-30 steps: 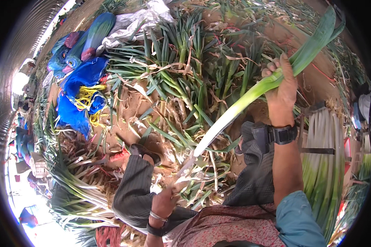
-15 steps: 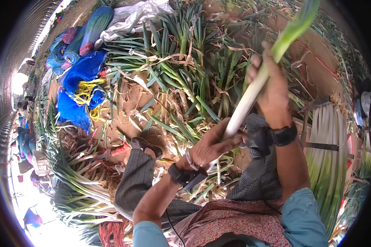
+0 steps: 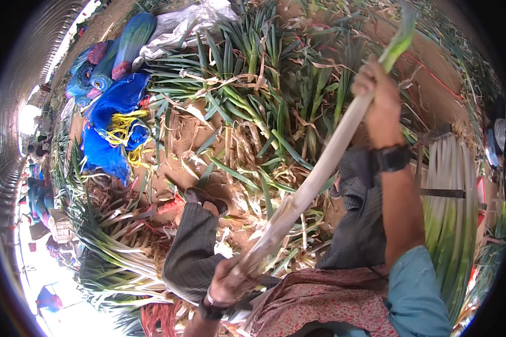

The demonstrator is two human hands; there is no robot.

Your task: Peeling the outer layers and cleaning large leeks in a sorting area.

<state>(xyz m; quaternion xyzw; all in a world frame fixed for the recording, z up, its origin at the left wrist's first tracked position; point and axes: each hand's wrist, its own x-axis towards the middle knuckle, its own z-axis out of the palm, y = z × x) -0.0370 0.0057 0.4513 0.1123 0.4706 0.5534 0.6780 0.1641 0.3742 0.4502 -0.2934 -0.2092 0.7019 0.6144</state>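
A long leek [image 3: 343,135] slants across the middle, its green top at upper right and its pale shaft running down to lower left. My right hand [image 3: 379,92] is closed round the upper shaft, just below the green part. Farther down and nearer my body, my left hand [image 3: 230,283] is closed at the leek's lower end, somewhat blurred. The lower stretch looks brownish and streaked, like loose outer skin; the motion smears its detail. Dark bands sit on both my wrists.
A heap of untrimmed leeks [image 3: 253,67] lies ahead. Trimmed leeks [image 3: 447,208] are stacked in a rack at right; more leeks [image 3: 123,264] lie at left. Blue netting [image 3: 104,151] with yellow ties [image 3: 123,130] is at far left, near a white sack [image 3: 188,25]. Peelings litter the ground.
My left hand has slid from the middle of the leek down toward lower left. My right hand keeps its grip and is slightly lower. More of the pale shaft now shows between the hands.
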